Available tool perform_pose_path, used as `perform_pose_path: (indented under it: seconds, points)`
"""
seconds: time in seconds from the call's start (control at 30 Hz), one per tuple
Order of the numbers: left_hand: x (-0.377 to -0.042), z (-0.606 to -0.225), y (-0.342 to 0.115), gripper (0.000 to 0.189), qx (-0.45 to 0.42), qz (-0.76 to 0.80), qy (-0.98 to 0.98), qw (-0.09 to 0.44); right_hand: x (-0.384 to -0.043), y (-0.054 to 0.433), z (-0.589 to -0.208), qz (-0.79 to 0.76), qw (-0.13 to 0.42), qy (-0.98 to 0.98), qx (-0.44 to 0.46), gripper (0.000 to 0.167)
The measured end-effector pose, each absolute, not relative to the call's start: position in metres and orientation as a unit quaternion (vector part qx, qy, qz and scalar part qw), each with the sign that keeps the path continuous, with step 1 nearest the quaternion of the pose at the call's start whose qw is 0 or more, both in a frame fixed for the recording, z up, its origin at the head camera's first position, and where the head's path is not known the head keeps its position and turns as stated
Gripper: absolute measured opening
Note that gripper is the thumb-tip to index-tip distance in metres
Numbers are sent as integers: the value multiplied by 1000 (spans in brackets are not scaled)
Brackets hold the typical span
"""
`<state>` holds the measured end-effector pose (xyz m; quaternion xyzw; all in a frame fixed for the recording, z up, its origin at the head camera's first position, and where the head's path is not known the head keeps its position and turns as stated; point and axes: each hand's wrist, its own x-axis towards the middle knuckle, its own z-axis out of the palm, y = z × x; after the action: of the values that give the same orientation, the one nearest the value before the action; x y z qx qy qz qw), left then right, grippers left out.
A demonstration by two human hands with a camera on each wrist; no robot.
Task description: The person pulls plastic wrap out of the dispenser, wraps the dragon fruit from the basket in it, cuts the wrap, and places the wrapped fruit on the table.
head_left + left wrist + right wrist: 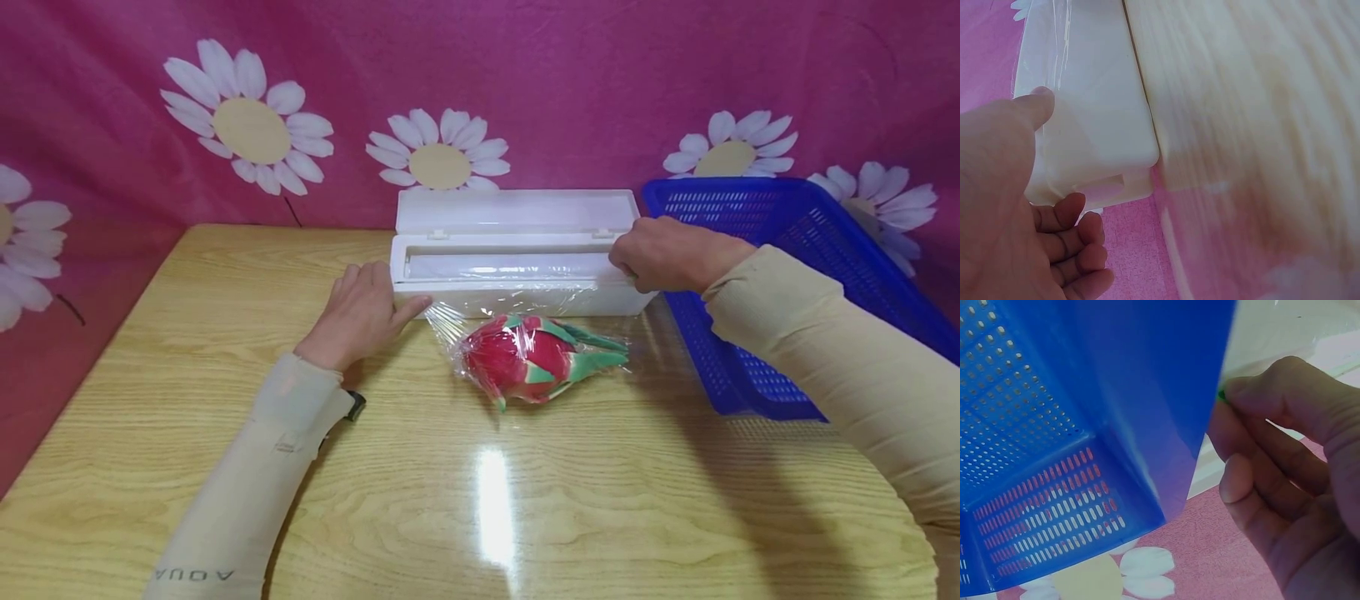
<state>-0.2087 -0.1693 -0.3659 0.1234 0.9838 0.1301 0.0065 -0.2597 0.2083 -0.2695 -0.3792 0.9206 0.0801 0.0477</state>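
Observation:
A white plastic-wrap dispenser [487, 302] stands at the table's back, its lid [517, 212] raised and a roll of clear wrap [502, 267] inside. Clear wrap [446, 323] stretches from its front onto a red and green dragon fruit [536, 362]. My left hand [358, 315] rests at the dispenser's left end, thumb on the front, other fingers loosely bent beside the end. At the right end, my right hand [671, 254] pinches a small green piece [1222, 395] between thumb and forefinger; most of that piece is hidden.
A blue perforated basket [731, 187] stands right of the dispenser, beneath my right forearm. The wood-grain table [390, 500] extends toward me. Behind it hangs a pink cloth [570, 92] with white daisies.

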Motion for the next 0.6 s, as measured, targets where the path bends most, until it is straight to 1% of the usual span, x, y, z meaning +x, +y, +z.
perform_pose_path:
  seconds: [0.43,0.6]
  points:
    - [-209,-366,-165,65,124,138,983,8,-260,212,-268,103,45,924,-367,23]
    - [-209,-364,-169,67,115,141,983,16,-260,212,-266,130,50,912,-386,19]
